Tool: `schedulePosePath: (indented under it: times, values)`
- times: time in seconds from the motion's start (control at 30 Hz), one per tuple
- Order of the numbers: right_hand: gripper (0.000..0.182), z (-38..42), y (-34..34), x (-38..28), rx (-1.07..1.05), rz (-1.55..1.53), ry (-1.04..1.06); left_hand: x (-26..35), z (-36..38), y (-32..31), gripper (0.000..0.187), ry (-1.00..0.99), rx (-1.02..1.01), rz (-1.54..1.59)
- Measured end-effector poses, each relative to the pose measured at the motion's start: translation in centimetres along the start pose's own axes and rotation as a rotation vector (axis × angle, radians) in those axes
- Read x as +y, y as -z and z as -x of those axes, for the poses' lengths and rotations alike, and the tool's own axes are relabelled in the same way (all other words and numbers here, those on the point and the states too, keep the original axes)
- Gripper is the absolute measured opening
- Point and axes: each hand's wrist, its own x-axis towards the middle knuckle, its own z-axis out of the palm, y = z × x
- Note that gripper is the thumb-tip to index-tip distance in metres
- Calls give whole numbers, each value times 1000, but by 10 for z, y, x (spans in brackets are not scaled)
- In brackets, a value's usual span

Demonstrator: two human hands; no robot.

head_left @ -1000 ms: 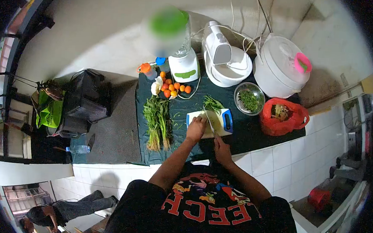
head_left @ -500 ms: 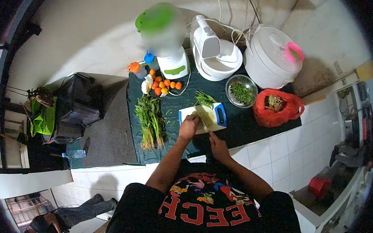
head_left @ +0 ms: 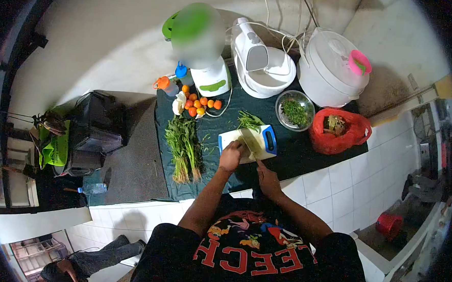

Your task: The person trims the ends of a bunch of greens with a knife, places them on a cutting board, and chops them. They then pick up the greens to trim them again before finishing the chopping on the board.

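A white cutting board [head_left: 265,150] with blue ends lies on the dark green cloth. My right hand [head_left: 269,180] is closed round the handle of a knife [head_left: 250,144], whose broad blade slants across the board. On the board's left part, close beside the blade, rests my left hand [head_left: 231,156] with its fingers curled down; whatever is under them is hidden. Cut green leaves [head_left: 249,120] lie at the board's far edge. To the left is a bundle of leafy greens [head_left: 182,149] with pale root ends.
A bowl of chopped greens [head_left: 295,112] and a red plastic bag [head_left: 339,134] stand on the right. Behind are a white stand mixer [head_left: 260,66], a large white lidded pot [head_left: 332,70] and small tomatoes [head_left: 201,110]. Another person [head_left: 97,257] is at lower left.
The whole view has shifted slightly, so things appear a little further right. Both hands stay at the board, with the knife in nearly the same place.
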Motion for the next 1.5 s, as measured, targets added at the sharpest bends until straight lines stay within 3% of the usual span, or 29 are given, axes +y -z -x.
schedulePosePath:
  times: [0.1, 0.6, 0.7, 0.9, 1.0, 1.2, 1.4, 1.5]
  values:
    - [44, 0, -2, -2, 45, 34, 79, 0, 1, 5, 31, -34, -5, -41]
    - [42, -25, -6, 9, 37, 48, 89, -5, 1, 3, 32, -71, -3, -29]
    - [43, -14, -4, 3, 101, -5, 173, -3, -2, 7, 31, -34, -85, -57]
    - [45, -12, -4, -2, -7, 65, 47, -2, 2, 4, 32, 27, -46, -36]
    - [45, -13, -12, 5, 52, 47, 132, -4, 0, 5, 32, 6, -43, 13]
    - [41, -37, -19, 0, 54, 118, 36, -7, -1, 4, 33, 2, -75, -5]
    - [40, -22, -24, -8, 138, -25, 97, -9, -1, 2, 35, 39, -126, -26]
    - [40, -27, -25, -6, 102, 45, 85, -8, 0, 2, 34, -14, -71, -45]
